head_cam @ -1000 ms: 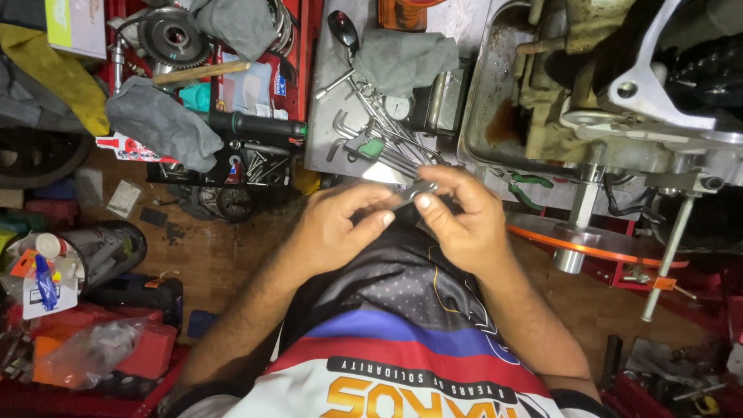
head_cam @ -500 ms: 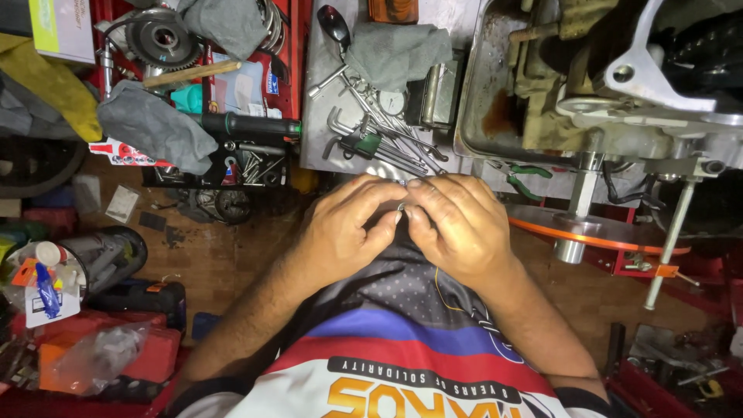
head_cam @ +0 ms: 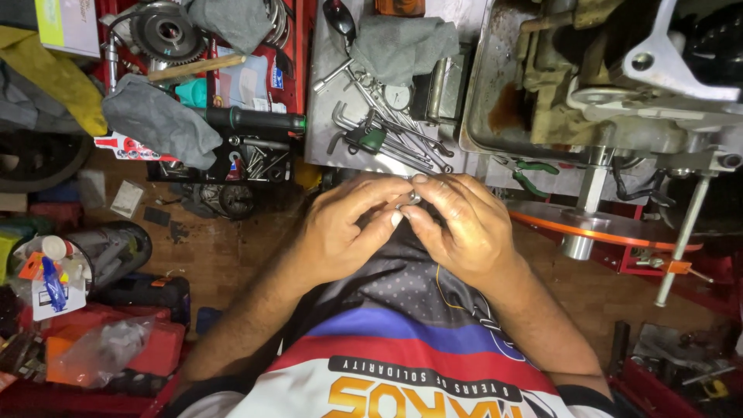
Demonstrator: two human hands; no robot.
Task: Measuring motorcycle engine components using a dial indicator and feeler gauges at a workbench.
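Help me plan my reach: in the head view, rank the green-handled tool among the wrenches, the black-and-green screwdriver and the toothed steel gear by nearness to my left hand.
From the left hand:
1. Green-handled tool, just above the hand on the grey tray.
2. Black-and-green screwdriver, up and left, lying across the red toolbox.
3. Toothed steel gear, far upper left, at the toolbox's top.

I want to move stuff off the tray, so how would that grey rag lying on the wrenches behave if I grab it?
The grey rag looks limp: it lies crumpled in soft folds, so it would probably droop and come up light. It overlaps the wrenches on the metal tray, so a fold might snag or drag one along.
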